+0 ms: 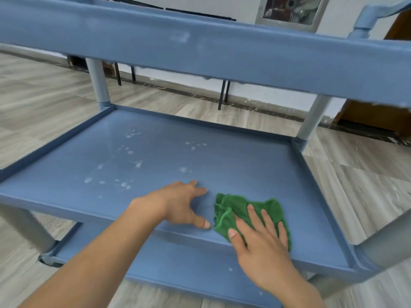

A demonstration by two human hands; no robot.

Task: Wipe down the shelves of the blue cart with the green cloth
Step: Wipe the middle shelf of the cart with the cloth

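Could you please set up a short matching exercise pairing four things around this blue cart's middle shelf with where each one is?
Column A
1. crumpled green cloth
2. bare left hand
3. whitish smudges
4. grey round post

Column B
a. far-left corner of the blue plastic middle shelf
b. pressed flat under the right hand
c. scattered over the shelf's left half
d. resting on the shelf, left of the cloth

Pairs: 1-b, 2-d, 3-c, 4-a

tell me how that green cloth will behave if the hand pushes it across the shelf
The green cloth looks soft and crumpled, so it will probably bunch rather than slide flat. The right hand lies flat on it, which should drag it along the smooth middle shelf.
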